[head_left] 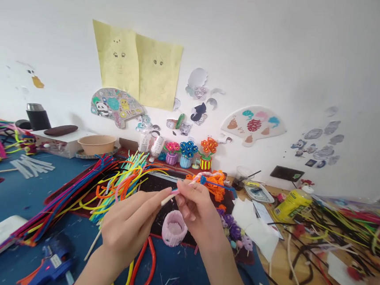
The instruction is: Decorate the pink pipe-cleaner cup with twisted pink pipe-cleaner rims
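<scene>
In front of me, my left hand [130,221] and my right hand [196,205] meet fingertip to fingertip on a thin pipe cleaner. Its pale end [167,200] sticks out between them, with a bit of pink beside it. A twisted pink-and-white pipe cleaner length [207,174] rises behind the right fingers; whether it is the same piece is hidden. Both hands are closed in a pinch. Just below them stands a small light-purple ribbed pot [175,228], open at the top.
A blue glue gun [55,261] lies at left front, near bundled coloured pipe cleaners [75,194]. Looped red handles [143,267] lie below my hands. Small potted flowers [188,153] line the wall. On the right are a yellow bottle [293,202] and many loose pipe cleaners [342,231].
</scene>
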Motion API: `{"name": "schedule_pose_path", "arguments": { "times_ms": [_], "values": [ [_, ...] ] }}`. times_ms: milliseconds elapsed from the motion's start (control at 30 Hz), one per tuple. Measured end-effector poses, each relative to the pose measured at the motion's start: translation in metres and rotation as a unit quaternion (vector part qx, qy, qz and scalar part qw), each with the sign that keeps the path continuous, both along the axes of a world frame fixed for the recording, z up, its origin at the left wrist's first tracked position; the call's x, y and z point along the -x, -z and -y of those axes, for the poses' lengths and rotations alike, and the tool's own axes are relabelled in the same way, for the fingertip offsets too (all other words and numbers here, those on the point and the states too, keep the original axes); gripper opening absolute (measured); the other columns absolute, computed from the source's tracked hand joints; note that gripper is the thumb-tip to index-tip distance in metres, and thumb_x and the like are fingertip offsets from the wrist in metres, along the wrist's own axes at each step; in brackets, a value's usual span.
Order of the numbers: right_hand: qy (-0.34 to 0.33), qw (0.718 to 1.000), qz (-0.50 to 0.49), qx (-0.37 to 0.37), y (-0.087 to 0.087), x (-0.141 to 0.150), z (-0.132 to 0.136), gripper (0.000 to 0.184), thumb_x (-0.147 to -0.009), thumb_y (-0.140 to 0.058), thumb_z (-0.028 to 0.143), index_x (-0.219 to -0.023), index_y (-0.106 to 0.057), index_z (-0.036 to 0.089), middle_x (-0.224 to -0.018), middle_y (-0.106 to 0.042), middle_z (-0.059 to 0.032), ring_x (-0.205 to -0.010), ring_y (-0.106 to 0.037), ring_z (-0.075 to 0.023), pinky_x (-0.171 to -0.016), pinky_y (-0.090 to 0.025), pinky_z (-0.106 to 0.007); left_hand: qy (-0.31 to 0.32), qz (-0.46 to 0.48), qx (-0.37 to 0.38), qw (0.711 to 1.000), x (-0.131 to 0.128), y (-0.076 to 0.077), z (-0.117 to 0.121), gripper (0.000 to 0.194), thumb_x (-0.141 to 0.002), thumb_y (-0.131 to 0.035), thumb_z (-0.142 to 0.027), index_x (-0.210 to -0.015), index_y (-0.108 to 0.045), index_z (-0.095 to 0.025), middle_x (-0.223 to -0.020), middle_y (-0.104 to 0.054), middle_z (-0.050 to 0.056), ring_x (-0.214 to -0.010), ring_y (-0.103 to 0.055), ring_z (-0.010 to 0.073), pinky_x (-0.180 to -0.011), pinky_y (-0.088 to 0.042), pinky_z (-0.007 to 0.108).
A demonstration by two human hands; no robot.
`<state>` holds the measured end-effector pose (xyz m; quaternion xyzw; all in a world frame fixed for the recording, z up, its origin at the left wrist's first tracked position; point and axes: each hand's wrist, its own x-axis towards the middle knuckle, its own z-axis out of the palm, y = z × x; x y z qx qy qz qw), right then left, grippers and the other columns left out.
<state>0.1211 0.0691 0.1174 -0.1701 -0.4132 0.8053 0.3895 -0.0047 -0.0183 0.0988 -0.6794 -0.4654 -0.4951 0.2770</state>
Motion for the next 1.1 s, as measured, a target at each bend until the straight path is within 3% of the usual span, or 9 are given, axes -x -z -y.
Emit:
{"name": "schedule_pose_path", "arguments": {
  "times_ms": [167,300,367,433,567,800,867,933,1100],
  "values": [
    [0.058,0.998,-0.011,0.016,0.004,0.006,0.006,0.033,-0.060,-0.084,0.032,-0.048,-0.060,0.013,-0.042,-0.055,0.0028,-0.029,-0.039,-0.0006,-0.028,-0.024,-0.013,-0.042,0.012,-0.022,0.999,-0.009,-0.002,-0.001,0.019,-0.081,-0.067,-0.011,-0.097,-0.072,-0.020,-0.085,-0.078,0.004,-0.068,-0.071,0.0148,-0.067,-0.054,0.023],
    [0.124,0.987,-0.032,-0.099,0.009,0.005,0.006,0.029,-0.069,-0.080,0.035,-0.056,-0.062,0.015,-0.049,-0.062,0.0007,-0.032,-0.049,-0.0055,-0.029,-0.033,-0.015,-0.070,0.181,0.033,0.980,-0.023,-0.006,0.003,0.011,-0.082,-0.066,-0.023,-0.073,-0.073,-0.021,-0.058,-0.070,-0.001,-0.048,-0.059,0.0104,-0.051,-0.047,0.020],
    [0.157,0.970,-0.035,-0.180,0.009,0.002,0.006,0.025,-0.071,-0.079,0.034,-0.061,-0.065,0.017,-0.050,-0.063,0.0001,-0.035,-0.053,-0.0085,-0.031,-0.038,-0.018,-0.023,0.317,0.119,0.941,-0.027,-0.010,0.004,0.018,-0.080,-0.067,-0.031,-0.067,-0.072,-0.020,-0.051,-0.063,-0.002,-0.043,-0.052,0.0092,-0.045,-0.042,0.020],
    [0.178,0.952,-0.040,-0.247,0.008,-0.002,0.004,0.021,-0.073,-0.079,0.033,-0.063,-0.068,0.018,-0.050,-0.063,-0.0002,-0.038,-0.056,-0.0110,-0.033,-0.043,-0.021,0.066,0.442,0.203,0.871,-0.027,-0.016,0.005,0.021,-0.077,-0.068,-0.035,-0.064,-0.071,-0.019,-0.049,-0.060,-0.002,-0.043,-0.049,0.0085,-0.041,-0.038,0.018],
    [0.167,0.931,-0.072,-0.316,0.010,-0.008,-0.005,0.016,-0.075,-0.078,0.033,-0.068,-0.073,0.020,-0.057,-0.067,-0.0015,-0.044,-0.060,-0.0132,-0.037,-0.047,-0.024,0.207,0.567,0.299,0.739,-0.022,-0.025,0.004,0.028,-0.071,-0.074,-0.041,-0.060,-0.069,-0.016,-0.046,-0.052,-0.003,-0.041,-0.040,0.0047,-0.038,-0.031,0.015],
    [0.043,0.956,-0.086,-0.277,0.020,-0.009,-0.028,0.028,-0.072,-0.079,0.045,-0.084,-0.075,0.020,-0.066,-0.073,-0.0040,-0.054,-0.068,-0.0164,-0.046,-0.052,-0.026,0.239,0.607,0.286,0.702,-0.021,-0.019,0.000,0.029,-0.069,-0.078,-0.043,-0.064,-0.071,-0.015,-0.046,-0.050,-0.004,-0.041,-0.038,0.0022,-0.039,-0.027,0.012],
    [0.028,0.962,-0.069,-0.261,0.021,-0.006,-0.027,0.029,-0.069,-0.083,0.041,-0.088,-0.074,0.020,-0.068,-0.074,-0.0033,-0.056,-0.068,-0.0154,-0.048,-0.052,-0.025,0.236,0.607,0.278,0.706,-0.021,-0.016,-0.001,0.029,-0.070,-0.077,-0.043,-0.063,-0.070,-0.015,-0.046,-0.049,-0.005,-0.040,-0.037,0.0019,-0.038,-0.026,0.012],
    [0.018,0.969,-0.054,-0.241,0.020,-0.001,-0.024,0.027,-0.068,-0.084,0.036,-0.088,-0.074,0.020,-0.069,-0.074,-0.0024,-0.056,-0.068,-0.0140,-0.049,-0.053,-0.023,0.213,0.582,0.259,0.740,-0.021,-0.014,-0.002,0.026,-0.073,-0.075,-0.039,-0.064,-0.070,-0.015,-0.048,-0.053,-0.004,-0.041,-0.040,0.0029,-0.038,-0.029,0.013],
    [0.014,0.986,-0.017,-0.167,0.014,0.006,-0.009,0.027,-0.063,-0.086,0.036,-0.073,-0.070,0.016,-0.056,-0.069,-0.0001,-0.044,-0.062,-0.0101,-0.039,-0.045,-0.017,0.081,0.385,0.151,0.907,-0.019,-0.009,-0.001,0.012,-0.083,-0.065,-0.022,-0.072,-0.071,-0.020,-0.056,-0.062,-0.005,-0.047,-0.051,0.0047,-0.045,-0.040,0.013]
  ]
}}
